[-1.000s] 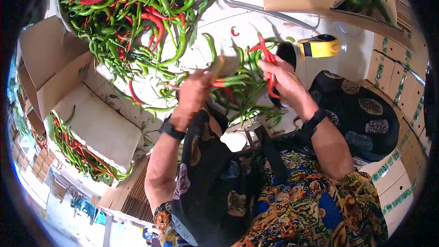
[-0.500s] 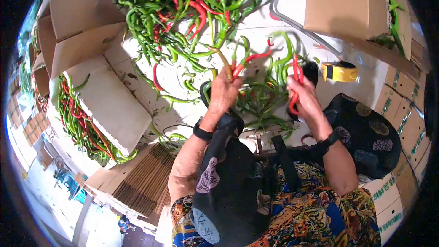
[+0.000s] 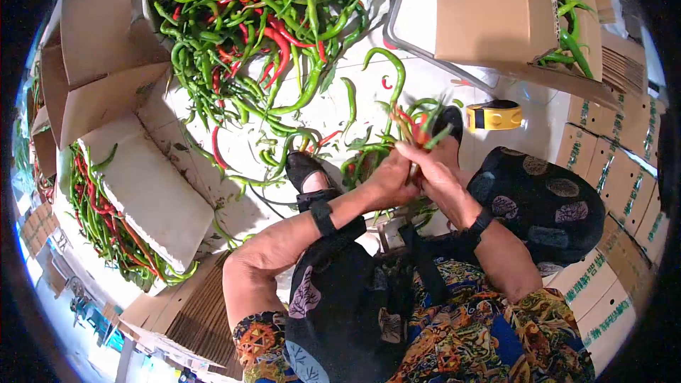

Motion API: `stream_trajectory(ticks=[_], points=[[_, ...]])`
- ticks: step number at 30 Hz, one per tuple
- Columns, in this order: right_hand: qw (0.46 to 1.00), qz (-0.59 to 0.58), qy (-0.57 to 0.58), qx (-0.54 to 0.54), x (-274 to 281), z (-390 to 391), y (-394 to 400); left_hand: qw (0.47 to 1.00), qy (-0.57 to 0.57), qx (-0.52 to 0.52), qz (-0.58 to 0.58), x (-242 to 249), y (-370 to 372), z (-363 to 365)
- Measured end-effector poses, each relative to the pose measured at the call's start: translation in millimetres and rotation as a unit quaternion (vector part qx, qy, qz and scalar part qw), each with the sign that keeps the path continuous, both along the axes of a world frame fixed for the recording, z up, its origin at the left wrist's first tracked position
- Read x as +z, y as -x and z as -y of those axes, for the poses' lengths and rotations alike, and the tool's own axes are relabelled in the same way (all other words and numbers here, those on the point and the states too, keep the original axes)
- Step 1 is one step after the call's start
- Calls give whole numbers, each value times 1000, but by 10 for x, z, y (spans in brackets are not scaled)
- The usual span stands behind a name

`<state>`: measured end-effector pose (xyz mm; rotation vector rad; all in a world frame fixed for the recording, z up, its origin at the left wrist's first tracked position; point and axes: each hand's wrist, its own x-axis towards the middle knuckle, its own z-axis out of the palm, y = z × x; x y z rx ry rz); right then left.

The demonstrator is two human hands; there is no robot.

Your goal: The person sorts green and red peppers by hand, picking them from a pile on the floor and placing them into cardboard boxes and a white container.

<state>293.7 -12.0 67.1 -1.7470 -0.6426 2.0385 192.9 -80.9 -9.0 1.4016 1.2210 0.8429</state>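
Observation:
My left hand (image 3: 389, 179) and my right hand (image 3: 440, 176) meet in front of me, between my feet. Both are closed around a small bunch of red and green chili peppers (image 3: 420, 128), whose upper ends stick out above the fingers and are smeared by motion. How the bunch is shared between the palms is hidden. Loose chili peppers (image 3: 362, 163) lie on the floor just beyond and below the hands. Farther off spreads a large heap of mostly green chili peppers (image 3: 284, 50) with red ones mixed in.
On the left, chili peppers fill a white-lined box (image 3: 152, 191), with an open cardboard box (image 3: 106, 50) behind it. A yellow tape roll (image 3: 494, 116) lies right of my foot. Another cardboard box (image 3: 489, 14) stands at the upper right; flattened cartons (image 3: 191, 312) are stacked lower left.
My hands were apart, each holding chili peppers; now they are together on one bunch. My left hand moved right. The whole view has shifted slightly.

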Motion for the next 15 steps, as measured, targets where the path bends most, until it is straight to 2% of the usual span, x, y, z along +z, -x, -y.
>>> stream_trajectory(ticks=[1, 2, 3, 4, 5, 6, 8, 10, 12, 13, 15], points=[[994, -18, 97, -48, -111, -5, -136, 1000, -6, -23, 1, 144, 43, -65], [976, -37, 192, -95, -229, -19, -271, 997, 45, -55, 7, 231, 161, -184], [985, 41, 119, -116, -220, -11, -273, 991, 97, -87, 12, 309, 345, -363], [984, 58, 109, -128, -243, 1, -341, 982, 148, -119, 17, 305, 465, -528], [982, 76, 97, -141, -297, 9, -447, 995, 62, -4, -74, 171, 495, -666], [980, 94, 85, -154, -320, 20, -515, 981, 23, 70, -180, 91, 543, -827], [983, 78, 105, -132, -163, -18, -539, 951, -92, 119, -270, -198, 645, -1156], [989, 44, 117, -82, 23, -72, -524, 916, -106, 166, -348, -565, 676, -1460], [992, 72, 60, -83, 119, -48, -472, 915, -56, 138, -374, -921, 727, -1551], [993, 67, 49, -90, 215, -81, -450, 911, -53, 146, -382, -955, 749, -1577], [992, 44, 23, -115, 391, -146, -430, 933, 6, 157, -325, -947, 800, -1568]])
